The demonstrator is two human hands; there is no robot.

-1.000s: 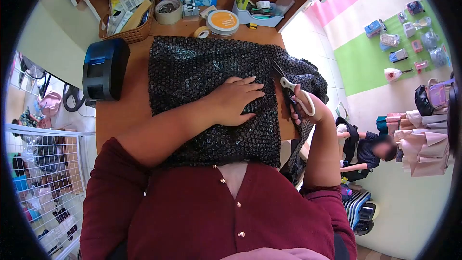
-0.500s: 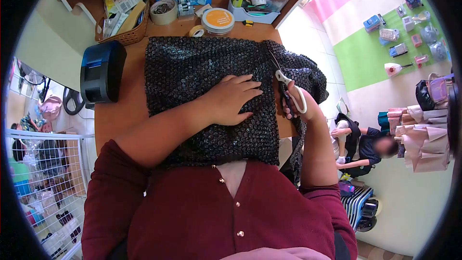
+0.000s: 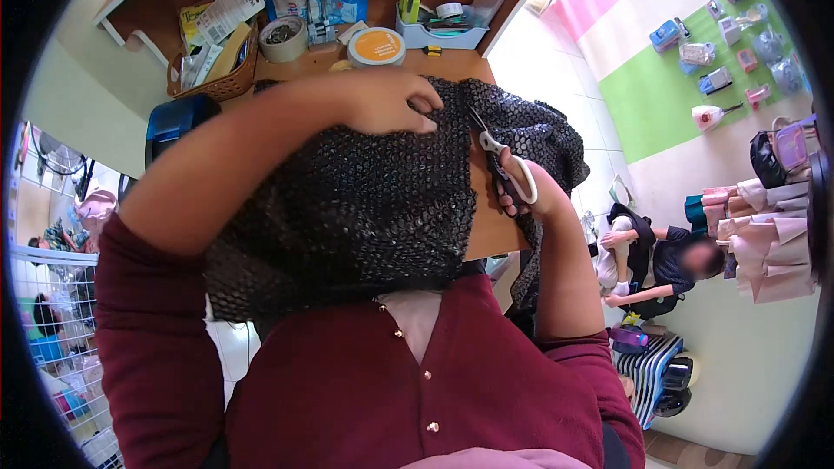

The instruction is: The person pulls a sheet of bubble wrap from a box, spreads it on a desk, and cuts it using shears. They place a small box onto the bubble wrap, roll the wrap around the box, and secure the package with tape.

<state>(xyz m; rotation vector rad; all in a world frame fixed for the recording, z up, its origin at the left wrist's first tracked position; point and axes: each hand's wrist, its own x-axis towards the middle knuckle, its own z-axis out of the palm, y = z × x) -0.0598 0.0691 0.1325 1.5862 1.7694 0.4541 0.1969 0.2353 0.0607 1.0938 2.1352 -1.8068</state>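
A sheet of black bubble wrap (image 3: 373, 200) lies over the desk and hangs past its front edge, with a long cut opening toward me on its right. My left hand (image 3: 395, 104) is near the far edge of the sheet, fingers curled around a bit of the wrap left of the cut; the fingertips are partly hidden. My right hand (image 3: 521, 187) is closed around the white and dark handles of a pair of scissors (image 3: 493, 143). Their blades point away from me, at the far end of the cut. To the right, the other piece of bubble wrap (image 3: 543, 135) lies bunched.
Along the back stand a wicker basket (image 3: 228, 78), a tape roll (image 3: 283, 42), a round orange-lidded tub (image 3: 376, 48) and a pale blue tray (image 3: 443, 33). A black and blue device (image 3: 169, 126) is at the left. Another person (image 3: 665, 260) sits at the right.
My left hand has gone from lying flat on the wrap to curled near its far edge. The large sheet has shifted left and wrinkled, widening the gap. The scissors sit slightly farther left in view.
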